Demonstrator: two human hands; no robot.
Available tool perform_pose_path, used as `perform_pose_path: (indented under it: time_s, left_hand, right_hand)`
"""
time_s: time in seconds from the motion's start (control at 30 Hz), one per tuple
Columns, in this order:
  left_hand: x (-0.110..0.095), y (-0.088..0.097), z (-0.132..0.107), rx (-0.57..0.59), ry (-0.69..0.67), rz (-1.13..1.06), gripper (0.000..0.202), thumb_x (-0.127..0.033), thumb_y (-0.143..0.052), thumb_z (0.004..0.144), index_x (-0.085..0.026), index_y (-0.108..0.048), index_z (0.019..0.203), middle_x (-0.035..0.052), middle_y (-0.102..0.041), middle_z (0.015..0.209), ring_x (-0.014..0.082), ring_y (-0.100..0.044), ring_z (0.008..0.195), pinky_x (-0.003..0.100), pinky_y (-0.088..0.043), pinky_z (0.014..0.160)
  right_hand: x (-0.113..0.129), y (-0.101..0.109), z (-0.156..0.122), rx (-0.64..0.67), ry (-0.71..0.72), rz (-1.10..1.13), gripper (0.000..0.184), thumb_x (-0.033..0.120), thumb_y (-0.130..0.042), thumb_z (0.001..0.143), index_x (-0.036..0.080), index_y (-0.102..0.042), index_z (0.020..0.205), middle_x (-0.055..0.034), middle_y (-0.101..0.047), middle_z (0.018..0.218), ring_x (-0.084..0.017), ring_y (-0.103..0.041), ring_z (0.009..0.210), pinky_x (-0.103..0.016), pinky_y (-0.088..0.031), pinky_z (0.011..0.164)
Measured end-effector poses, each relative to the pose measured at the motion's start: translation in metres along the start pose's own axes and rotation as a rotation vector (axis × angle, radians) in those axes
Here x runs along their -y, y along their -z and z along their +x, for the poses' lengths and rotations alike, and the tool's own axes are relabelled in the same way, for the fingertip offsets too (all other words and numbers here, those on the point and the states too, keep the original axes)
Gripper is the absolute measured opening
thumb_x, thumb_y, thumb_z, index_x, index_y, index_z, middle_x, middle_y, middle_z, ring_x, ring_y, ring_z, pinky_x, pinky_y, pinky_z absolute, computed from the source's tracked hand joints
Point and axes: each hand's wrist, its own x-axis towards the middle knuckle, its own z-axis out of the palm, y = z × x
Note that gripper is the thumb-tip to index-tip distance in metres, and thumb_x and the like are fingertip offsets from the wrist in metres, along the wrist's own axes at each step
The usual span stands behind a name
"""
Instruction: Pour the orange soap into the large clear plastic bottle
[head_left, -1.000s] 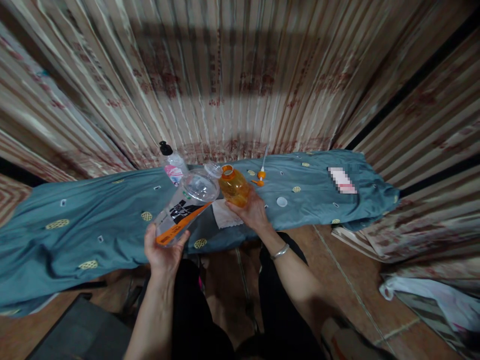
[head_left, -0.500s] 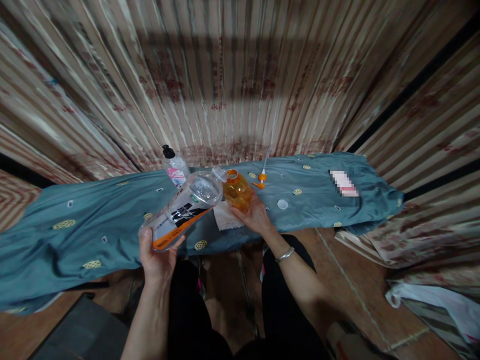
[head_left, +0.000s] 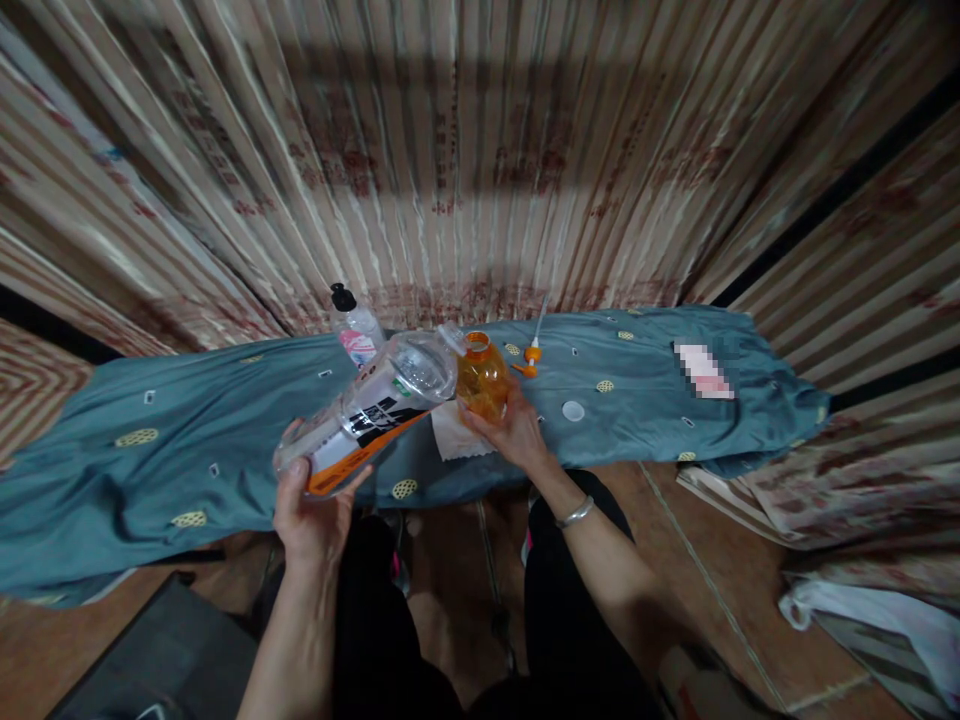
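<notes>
While the left hand (head_left: 311,515) keeps its grip curled round the base end of the clear bottle (head_left: 375,415), thumb on the near side and fingers pressed onto the orange-and-black label, the bottle lies tipped close to horizontal just left of frame centre, its neck pointing up and to the right. Neck end sits just beside the open mouth of the orange bottle (head_left: 482,378); contact between the two mouths cannot be told. Right hand (head_left: 510,430): grip cupped round the lower right wall of the orange bottle, fingers pressed to it, a metal bracelet (head_left: 576,513) on the wrist. Orange bottle is at frame centre, over the near edge of the desk (head_left: 150,450), which is draped in a teal patterned cloth. White square of cloth (head_left: 454,440) lies on the desk, just below and left of the orange bottle. Orange pump head (head_left: 531,355) with its white tube lies just right of the orange bottle; white round cap (head_left: 573,410) lies near it, lower right. Small bottle with black top and pink label (head_left: 354,325) stands upright behind the clear bottle, upper left of it. Striped curtain (head_left: 480,150) fills the upper frame. White bag (head_left: 885,620) lies on the floor, lower right.
</notes>
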Motion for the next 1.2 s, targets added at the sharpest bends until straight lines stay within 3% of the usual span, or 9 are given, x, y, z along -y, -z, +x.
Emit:
perform_pose_path:
  time_s: [0.2, 0.33, 0.47, 0.7, 0.83, 1.03, 1.2]
  left_hand:
    - [-0.004, -0.001, -0.002, -0.005, 0.017, 0.024, 0.057, -0.041, -0.096, 0.052, -0.037, -0.086, 0.108, 0.0035, -0.079, 0.121, 0.0278, -0.075, 0.099, 0.036, -0.069, 0.062]
    - [-0.007, 0.000, -0.002, -0.006, 0.024, 0.054, 0.058, -0.037, -0.095, 0.048, -0.036, -0.085, 0.105, 0.0037, -0.078, 0.132, 0.0272, -0.074, 0.105, 0.030, -0.066, 0.062]
    - [-0.008, -0.001, -0.003, -0.026, 0.028, 0.087, 0.050, -0.038, -0.093, 0.047, -0.032, -0.084, 0.096, 0.0059, -0.078, 0.141, 0.0344, -0.073, 0.120, 0.027, -0.063, 0.060]
    - [-0.007, -0.005, -0.004, -0.125, 0.012, 0.106, 0.055, -0.038, -0.094, 0.047, -0.030, -0.083, 0.099, 0.0063, -0.080, 0.138, 0.0367, -0.072, 0.129, 0.024, -0.061, 0.059]
    - [-0.010, -0.006, -0.005, -0.159, 0.002, 0.126, 0.051, -0.042, -0.096, 0.044, -0.026, -0.081, 0.090, 0.0095, -0.083, 0.128, 0.0394, -0.073, 0.128, 0.031, -0.067, 0.065]
    - [-0.018, -0.014, -0.007, -0.190, -0.015, 0.140, 0.053, -0.043, -0.096, 0.038, -0.027, -0.079, 0.086, 0.0096, -0.086, 0.119, 0.0443, -0.074, 0.126, 0.048, -0.072, 0.080]
    - [-0.019, -0.016, -0.009, -0.181, -0.023, 0.143, 0.051, -0.044, -0.093, 0.040, -0.027, -0.078, 0.087, 0.0102, -0.086, 0.119, 0.0450, -0.073, 0.128, 0.046, -0.072, 0.078]
  right_hand:
    - [0.000, 0.005, 0.002, 0.031, -0.008, -0.005, 0.089, 0.043, -0.097, 0.080, 0.021, -0.054, 0.155, -0.0172, -0.081, 0.139, -0.041, -0.081, 0.128, -0.056, -0.068, 0.109]
    - [-0.002, 0.006, 0.002, 0.060, 0.017, -0.030, 0.089, 0.045, -0.096, 0.082, 0.018, -0.053, 0.155, -0.0199, -0.080, 0.139, -0.042, -0.081, 0.128, -0.058, -0.067, 0.110]
    - [-0.003, 0.004, 0.002, 0.090, 0.058, -0.027, 0.093, 0.046, -0.092, 0.088, 0.021, -0.046, 0.165, -0.0196, -0.077, 0.148, -0.041, -0.077, 0.138, -0.059, -0.064, 0.117]
    - [-0.004, 0.005, 0.004, 0.124, 0.094, -0.036, 0.099, 0.045, -0.092, 0.090, 0.021, -0.040, 0.171, -0.0200, -0.072, 0.157, -0.039, -0.072, 0.146, -0.058, -0.059, 0.124]
    - [-0.004, 0.005, 0.003, 0.130, 0.104, -0.042, 0.096, 0.045, -0.093, 0.091, 0.022, -0.043, 0.170, -0.0187, -0.074, 0.154, -0.039, -0.074, 0.143, -0.057, -0.062, 0.120]
    - [-0.007, 0.006, 0.002, 0.156, 0.100, -0.032, 0.105, 0.048, -0.093, 0.091, 0.021, -0.035, 0.174, -0.0199, -0.076, 0.150, -0.039, -0.078, 0.137, -0.057, -0.066, 0.115]
    - [-0.009, 0.006, 0.002, 0.159, 0.096, -0.019, 0.110, 0.048, -0.094, 0.090, 0.022, -0.032, 0.176, -0.0201, -0.073, 0.156, -0.039, -0.073, 0.144, -0.059, -0.061, 0.122]
